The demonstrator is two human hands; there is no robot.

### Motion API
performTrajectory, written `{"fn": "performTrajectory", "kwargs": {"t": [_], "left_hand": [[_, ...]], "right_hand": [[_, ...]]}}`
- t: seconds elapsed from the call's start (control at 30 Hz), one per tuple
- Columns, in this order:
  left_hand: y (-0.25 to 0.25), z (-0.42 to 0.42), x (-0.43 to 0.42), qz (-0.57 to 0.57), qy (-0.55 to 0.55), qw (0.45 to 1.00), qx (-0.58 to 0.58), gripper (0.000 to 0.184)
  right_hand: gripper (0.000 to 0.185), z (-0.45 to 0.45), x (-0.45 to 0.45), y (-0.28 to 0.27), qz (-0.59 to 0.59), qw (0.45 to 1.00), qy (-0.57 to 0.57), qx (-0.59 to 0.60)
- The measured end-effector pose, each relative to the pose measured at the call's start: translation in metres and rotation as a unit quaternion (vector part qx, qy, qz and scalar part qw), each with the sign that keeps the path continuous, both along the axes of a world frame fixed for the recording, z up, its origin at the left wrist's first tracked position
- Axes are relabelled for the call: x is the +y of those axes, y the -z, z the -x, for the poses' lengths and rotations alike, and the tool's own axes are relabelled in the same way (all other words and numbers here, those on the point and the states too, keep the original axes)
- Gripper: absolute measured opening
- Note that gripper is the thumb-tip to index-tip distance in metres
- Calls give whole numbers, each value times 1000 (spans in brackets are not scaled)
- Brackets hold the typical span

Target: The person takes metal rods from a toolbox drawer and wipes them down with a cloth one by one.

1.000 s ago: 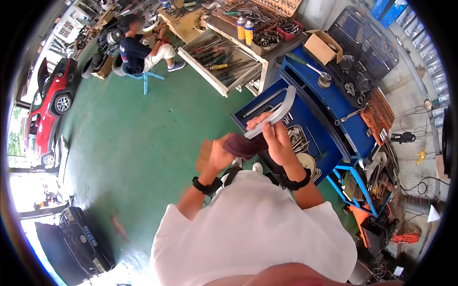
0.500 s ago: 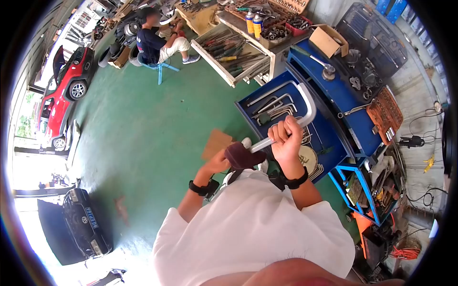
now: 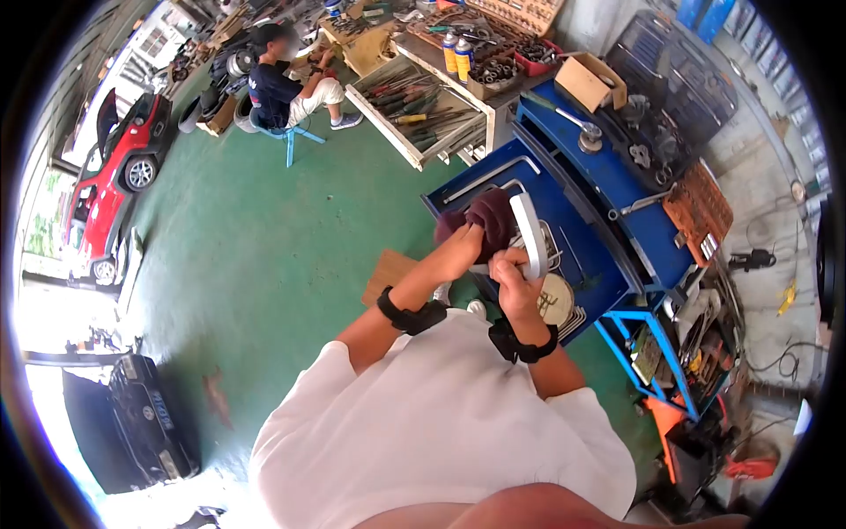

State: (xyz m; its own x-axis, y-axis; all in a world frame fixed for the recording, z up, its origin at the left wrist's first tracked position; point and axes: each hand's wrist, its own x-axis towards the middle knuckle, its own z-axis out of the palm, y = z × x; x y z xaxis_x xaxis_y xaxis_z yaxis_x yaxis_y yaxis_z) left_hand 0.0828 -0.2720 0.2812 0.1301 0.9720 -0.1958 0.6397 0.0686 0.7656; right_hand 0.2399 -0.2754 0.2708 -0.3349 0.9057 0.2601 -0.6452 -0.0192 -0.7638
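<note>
My right hand (image 3: 518,280) is closed round the lower part of a thick, bent silvery bar (image 3: 530,236), which looks like a large hex key. In my left hand (image 3: 460,251) is a dark maroon cloth (image 3: 489,216), bunched up beside the bar's upper part. Whether the cloth touches the bar is hard to tell. Beneath both hands an open blue drawer (image 3: 582,251) holds smaller hex keys and a round pale lid or tin (image 3: 555,300).
A blue tool cabinet (image 3: 564,132) carries a ratchet, a cardboard box (image 3: 589,81) and socket cases. Behind it an open drawer (image 3: 414,157) holds screwdrivers. A person (image 3: 291,88) sits on a blue stool at the back left. Cardboard (image 3: 385,275) lies on the green floor.
My left hand has moved up and right with the cloth, from the bar's lower end to near its upper part. My right hand has lowered, and the bar has turned more upright.
</note>
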Motion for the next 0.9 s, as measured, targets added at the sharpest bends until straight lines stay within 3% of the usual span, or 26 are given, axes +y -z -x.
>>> {"fn": "performTrajectory", "kwargs": {"t": [0.07,0.13,0.2,0.23,0.3,0.33,0.43,0.5,0.53,0.6,0.63,0.67,0.7,0.77,0.8,0.83,0.87,0.9], "left_hand": [[-1,-23,-2,3,-106,946,-307,38],[32,-40,1,45,-266,824,-499,46],[20,-25,0,89,-237,735,-629,53],[-1,-21,0,108,-265,660,-695,61],[-22,-2,3,75,-217,575,-785,59],[-29,9,5,52,-161,599,-783,52],[-12,19,1,39,-179,567,-803,50],[-3,25,-6,71,-269,506,-816,52],[0,26,-11,79,-270,506,-816,52],[5,27,-17,17,-244,592,-768,61],[25,35,-21,-11,-176,659,-731,53],[44,41,-17,-16,-170,659,-733,53],[56,49,-15,-152,-76,829,-532,51],[39,23,-26,-286,-48,926,-243,51],[31,11,-32,-351,-53,930,-99,54],[14,-3,-27,-296,22,949,-109,51],[-6,-17,-24,-239,98,959,-120,49],[-8,-28,-26,-238,97,958,-126,49]], "right_hand": [[14,-2,-5,5,64,997,36,-6],[16,-7,9,2,-33,998,-8,-45],[17,-7,14,-18,-18,985,-32,-171],[21,-3,16,-18,-7,977,-32,-211],[29,-1,26,-17,-56,927,-78,-361],[30,0,27,-6,-80,905,-84,-409],[26,-7,33,6,-150,859,-91,-480],[24,-12,34,9,-162,850,-92,-493],[24,-15,33,10,-176,840,-92,-504],[24,-22,33,10,-172,827,-126,-520],[25,-24,31,14,-161,829,-121,-522],[26,-23,31,17,-154,832,-115,-521],[26,-23,33,23,-173,820,-111,-535],[25,-27,37,44,-167,814,-119,-544],[26,-29,38,50,-155,804,-126,-560],[21,-32,36,42,-384,775,-42,-501],[18,-35,34,35,-576,687,112,-428],[15,-44,31,31,-539,660,-4,-523]]}}
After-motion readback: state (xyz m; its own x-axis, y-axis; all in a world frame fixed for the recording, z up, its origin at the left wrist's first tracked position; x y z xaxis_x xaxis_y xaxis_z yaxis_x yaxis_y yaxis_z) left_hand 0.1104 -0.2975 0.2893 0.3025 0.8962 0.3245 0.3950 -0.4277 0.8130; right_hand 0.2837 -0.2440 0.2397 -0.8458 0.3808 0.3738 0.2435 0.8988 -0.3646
